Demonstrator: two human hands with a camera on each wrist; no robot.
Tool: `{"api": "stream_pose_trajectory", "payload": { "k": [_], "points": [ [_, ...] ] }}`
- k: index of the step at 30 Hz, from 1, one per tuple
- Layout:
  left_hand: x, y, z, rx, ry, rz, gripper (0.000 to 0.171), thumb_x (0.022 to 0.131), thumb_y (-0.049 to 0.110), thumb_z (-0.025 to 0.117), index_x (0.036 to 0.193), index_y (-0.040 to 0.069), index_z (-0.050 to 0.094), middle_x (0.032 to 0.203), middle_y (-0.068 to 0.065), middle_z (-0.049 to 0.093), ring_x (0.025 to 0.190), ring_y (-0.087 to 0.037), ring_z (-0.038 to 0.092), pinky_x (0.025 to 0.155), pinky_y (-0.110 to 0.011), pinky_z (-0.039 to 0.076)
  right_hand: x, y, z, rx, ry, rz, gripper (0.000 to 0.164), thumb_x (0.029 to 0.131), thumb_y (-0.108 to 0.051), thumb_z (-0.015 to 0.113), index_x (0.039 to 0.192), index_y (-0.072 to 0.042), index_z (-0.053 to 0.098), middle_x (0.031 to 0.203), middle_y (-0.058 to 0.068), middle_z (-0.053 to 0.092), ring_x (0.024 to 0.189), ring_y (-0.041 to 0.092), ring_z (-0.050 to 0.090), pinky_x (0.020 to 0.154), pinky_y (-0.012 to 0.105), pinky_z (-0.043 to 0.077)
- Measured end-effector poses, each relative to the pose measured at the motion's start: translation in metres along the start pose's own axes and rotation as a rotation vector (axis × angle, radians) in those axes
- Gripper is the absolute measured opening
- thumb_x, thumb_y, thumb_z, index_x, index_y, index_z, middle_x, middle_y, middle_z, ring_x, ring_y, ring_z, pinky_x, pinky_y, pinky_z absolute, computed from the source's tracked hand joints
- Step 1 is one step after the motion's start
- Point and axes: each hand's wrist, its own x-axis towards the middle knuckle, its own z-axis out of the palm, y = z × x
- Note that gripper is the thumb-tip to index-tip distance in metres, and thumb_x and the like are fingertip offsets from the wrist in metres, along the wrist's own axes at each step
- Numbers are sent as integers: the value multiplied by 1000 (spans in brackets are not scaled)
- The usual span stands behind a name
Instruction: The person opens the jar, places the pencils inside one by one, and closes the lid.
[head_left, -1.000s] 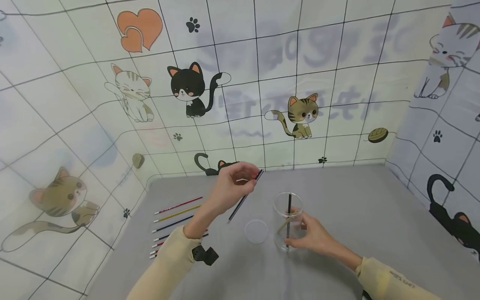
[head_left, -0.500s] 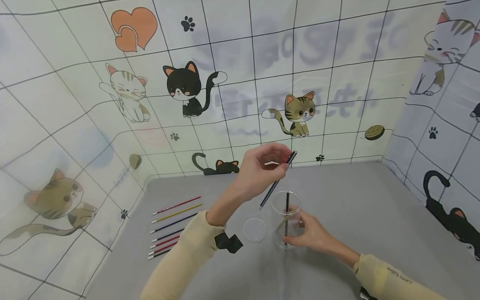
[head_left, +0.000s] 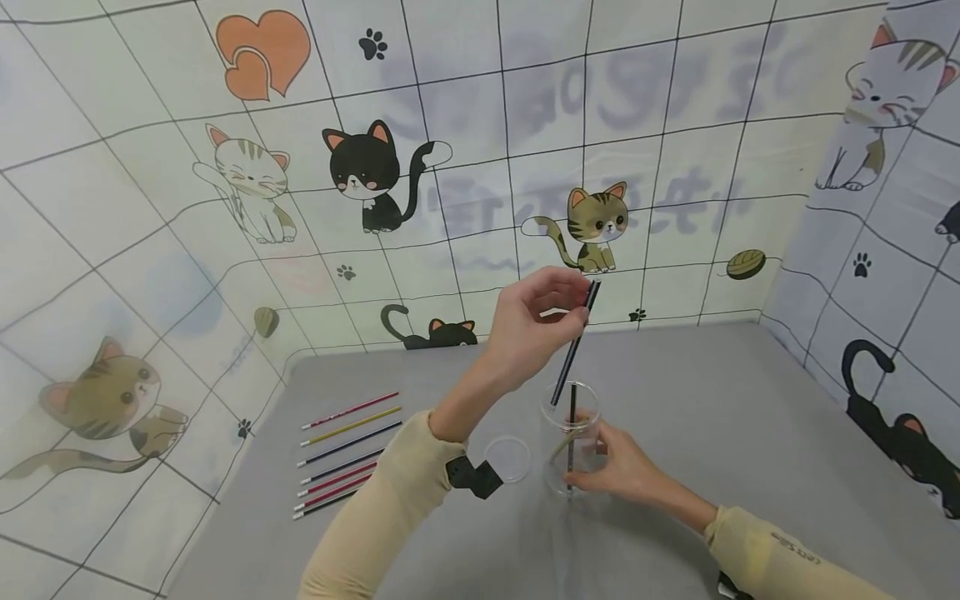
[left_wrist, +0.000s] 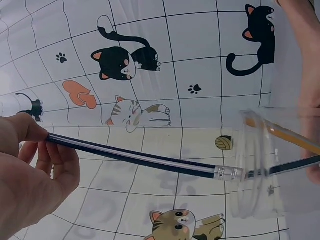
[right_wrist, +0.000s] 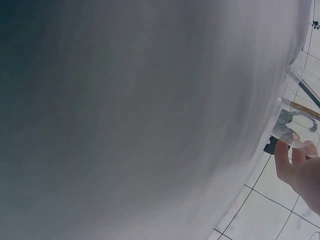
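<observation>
The left hand (head_left: 536, 321) pinches a dark striped pencil (head_left: 572, 357) near its upper end, above the cup (head_left: 558, 435). The right hand (head_left: 618, 462) grips the lower right side of the cup on the tabletop (head_left: 675, 383).

Critical relation: the striped pencil's long axis is steep but tilted, upper end leaning right, eraser end pointing down at the left part of the cup mouth. Whether that end is inside the rim or touching it cannot be determined. The left hand is nearer the mouth; the right hand is lower.

A dark pencil (head_left: 572, 454) and a yellow pencil (left_wrist: 295, 137) stand inside the cup. A clear disc (head_left: 507, 459) lies just left of it; a row of pencils (head_left: 350, 444) lies farther left.
</observation>
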Motion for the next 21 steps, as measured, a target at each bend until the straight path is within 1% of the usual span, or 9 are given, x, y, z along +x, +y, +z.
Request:
{"api": "stream_pose_trajectory", "payload": {
  "k": [5,10,14,18,21],
  "points": [
    [-5,-10,-2,6,59,-44,25,89,-12,62,113,-5,64,100,-16,65,87,-14,65,81,-33,56,0,0,0,2,6,3,76,76,-20,88,140,-3,50,134,13,60,117,30,58,92,56,50],
    [-12,-22,-3,29,100,-82,23,90,-9,64,112,-4,65,98,-13,67,85,-13,65,79,-30,55,-1,1,0,4,3,14,78,77,-21,88,141,-1,49,135,13,59,116,32,58,91,58,49],
    [-18,-32,-3,53,108,-108,23,90,-8,64,112,-3,66,97,-13,67,85,-12,65,80,-30,55,-1,1,0,-7,2,17,77,77,-22,88,141,-2,49,134,13,59,115,34,59,91,58,49],
    [-24,-41,-3,75,107,-131,22,89,-8,64,111,-3,65,97,-13,68,86,-12,66,81,-32,56,-1,1,0,-9,3,21,78,77,-21,88,140,-1,48,133,15,60,114,36,59,91,58,49],
    [-27,-47,-3,112,108,-145,21,89,-8,64,110,-3,66,96,-13,68,85,-12,66,81,-31,56,-1,2,0,-9,4,22,77,77,-21,88,140,-1,49,133,15,60,113,37,60,91,58,49]
  ]
}}
